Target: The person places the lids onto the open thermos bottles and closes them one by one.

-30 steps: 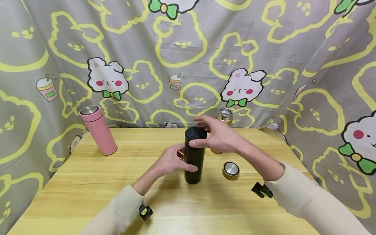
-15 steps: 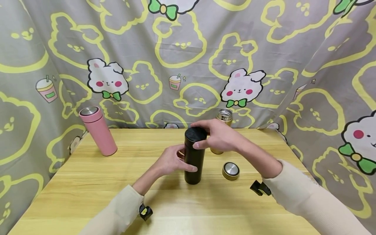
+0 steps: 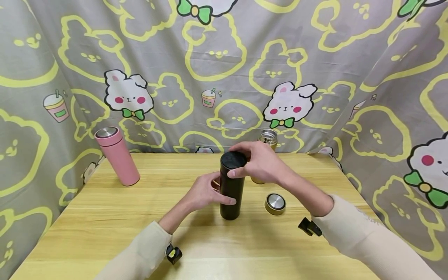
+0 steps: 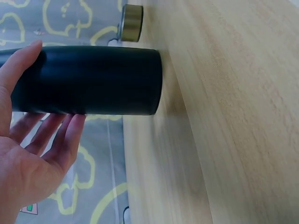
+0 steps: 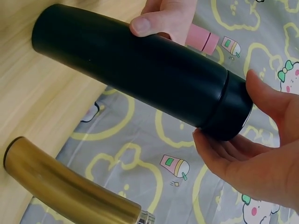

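A black thermos flask (image 3: 231, 194) stands upright on the table in the middle of the head view. My left hand (image 3: 204, 191) grips its body, thumb across the front and fingers behind, as the left wrist view also shows. At the top, my right hand (image 3: 260, 161) holds the black lid (image 5: 231, 109) between thumb and fingers; a thin seam shows between lid and body in the right wrist view. Behind the right hand stands a gold thermos flask (image 5: 74, 184), its steel mouth uncovered. A gold lid with a steel top (image 3: 275, 203) lies to the right of the black flask.
A pink thermos flask (image 3: 120, 159) with its lid on stands at the back left of the wooden table (image 3: 105, 229). A patterned grey curtain (image 3: 168, 50) hangs behind the table and along both sides.
My right hand has shifted slightly on the black lid, its fingers closing in nearer around it and the wrist turning a little. The left hand and the flask stay in place.
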### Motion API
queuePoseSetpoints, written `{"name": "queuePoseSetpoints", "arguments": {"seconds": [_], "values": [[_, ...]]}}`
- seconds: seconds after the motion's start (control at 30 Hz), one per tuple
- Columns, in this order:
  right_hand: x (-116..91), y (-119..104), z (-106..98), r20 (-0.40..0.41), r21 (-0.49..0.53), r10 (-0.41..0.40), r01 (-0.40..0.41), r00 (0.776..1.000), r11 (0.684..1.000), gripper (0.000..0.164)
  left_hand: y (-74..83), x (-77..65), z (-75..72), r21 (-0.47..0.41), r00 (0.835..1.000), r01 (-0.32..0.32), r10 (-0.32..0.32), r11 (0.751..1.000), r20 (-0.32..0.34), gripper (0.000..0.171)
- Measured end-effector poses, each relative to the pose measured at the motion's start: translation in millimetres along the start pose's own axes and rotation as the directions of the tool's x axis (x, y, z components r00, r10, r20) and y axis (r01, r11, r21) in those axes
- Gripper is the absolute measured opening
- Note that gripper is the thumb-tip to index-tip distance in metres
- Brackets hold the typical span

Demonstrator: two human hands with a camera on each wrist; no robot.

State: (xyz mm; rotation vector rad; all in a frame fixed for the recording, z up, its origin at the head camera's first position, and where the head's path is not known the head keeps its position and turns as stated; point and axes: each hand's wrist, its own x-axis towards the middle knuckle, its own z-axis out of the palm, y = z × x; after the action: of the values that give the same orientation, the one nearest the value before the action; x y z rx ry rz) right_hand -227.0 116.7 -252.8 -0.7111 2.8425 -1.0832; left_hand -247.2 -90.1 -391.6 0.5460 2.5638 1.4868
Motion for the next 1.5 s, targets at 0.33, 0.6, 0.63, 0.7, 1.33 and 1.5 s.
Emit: {"name": "queuePoseSetpoints", "arguments": {"seconds": [0.33,0.6,0.63,0.7,1.33,1.5], "values": [[-2.0,0.8,4.1,-0.073,-0.053,-0.017,0.014,0.997,0.999,0.058,-0.1,0.5,1.8,0.008,1.0,-0.002,0.002,1.0,-0.006,0.058],[-3.4,0.3,6.1,-0.104,-0.101,-0.043,0.032,0.994,0.994,0.059,-0.7,0.1,1.9,0.006,1.0,0.001,-0.001,1.0,-0.008,0.06],[-3.4,0.3,6.6,-0.107,-0.107,-0.043,0.031,0.993,0.994,0.059,-0.8,-0.1,1.9,0.006,1.0,0.001,-0.001,1.0,-0.008,0.06],[-3.4,0.1,7.5,-0.113,-0.118,-0.037,0.024,0.993,0.993,0.058,-1.1,-0.4,1.8,0.007,1.0,0.0,0.0,1.0,-0.01,0.061],[-1.1,0.5,12.2,-0.132,-0.142,0.014,-0.033,0.991,0.989,0.065,-2.1,-0.2,1.5,0.026,0.999,-0.038,0.038,0.999,-0.033,0.066],[-1.6,1.3,11.9,-0.118,-0.129,0.018,-0.034,0.993,0.991,0.064,-1.6,-0.3,0.7,0.022,0.999,-0.029,0.03,0.999,-0.024,0.067]]}}
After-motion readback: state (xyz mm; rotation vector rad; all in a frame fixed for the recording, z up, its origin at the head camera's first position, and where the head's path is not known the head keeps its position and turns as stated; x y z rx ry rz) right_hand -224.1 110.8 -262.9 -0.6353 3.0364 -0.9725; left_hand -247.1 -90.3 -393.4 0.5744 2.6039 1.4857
